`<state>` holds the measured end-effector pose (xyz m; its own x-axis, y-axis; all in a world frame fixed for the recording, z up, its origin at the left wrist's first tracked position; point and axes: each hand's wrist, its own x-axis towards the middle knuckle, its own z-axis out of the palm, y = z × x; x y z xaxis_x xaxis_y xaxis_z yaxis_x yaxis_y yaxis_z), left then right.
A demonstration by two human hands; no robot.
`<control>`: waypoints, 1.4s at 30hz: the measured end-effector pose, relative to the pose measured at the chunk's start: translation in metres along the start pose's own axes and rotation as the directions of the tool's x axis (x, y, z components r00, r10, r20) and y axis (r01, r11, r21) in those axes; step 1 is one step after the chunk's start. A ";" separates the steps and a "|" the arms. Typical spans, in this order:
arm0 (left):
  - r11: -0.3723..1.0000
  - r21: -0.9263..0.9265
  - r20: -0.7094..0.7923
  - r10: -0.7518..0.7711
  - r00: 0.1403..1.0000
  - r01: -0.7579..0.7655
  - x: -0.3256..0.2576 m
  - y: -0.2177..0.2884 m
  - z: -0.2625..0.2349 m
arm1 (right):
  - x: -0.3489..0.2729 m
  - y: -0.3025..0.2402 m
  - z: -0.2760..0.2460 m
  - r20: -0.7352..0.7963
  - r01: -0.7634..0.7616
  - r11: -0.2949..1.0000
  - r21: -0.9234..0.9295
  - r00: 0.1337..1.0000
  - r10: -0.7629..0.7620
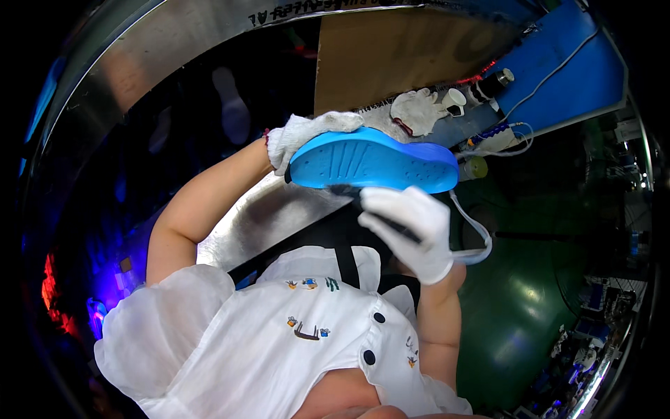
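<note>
the gloved left hand (310,136) has its fingers gripping a blue shoe sole (377,160); the right hand (417,230) is blurred, its grasp impossible to tell.

Dark lettering (296,10) on the metal rim (181,38) cannot be read.

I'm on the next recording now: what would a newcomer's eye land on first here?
Most likely the bright blue shoe sole near the middle of the picture, held at its left end by the white-gloved left hand. Just below it is the right hand, also gloved and blurred, so whether it touches the sole is unclear. Beyond them, a large brown cardboard sheet stands out at the top.
</note>
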<state>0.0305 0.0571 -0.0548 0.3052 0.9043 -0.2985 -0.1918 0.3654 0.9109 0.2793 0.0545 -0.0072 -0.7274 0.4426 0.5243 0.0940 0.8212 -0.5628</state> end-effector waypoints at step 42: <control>0.573 -0.707 -0.031 0.560 0.828 -0.414 -0.063 0.000 0.042 | -0.025 -0.012 0.014 -0.412 0.081 0.838 0.540 0.893 0.180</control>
<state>0.0500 -0.0091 -0.0238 0.1163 0.9601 0.2544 -0.8961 -0.0090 0.4437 0.2866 0.0287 -0.0229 -0.3527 0.6915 0.6305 -0.3468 0.5292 -0.7744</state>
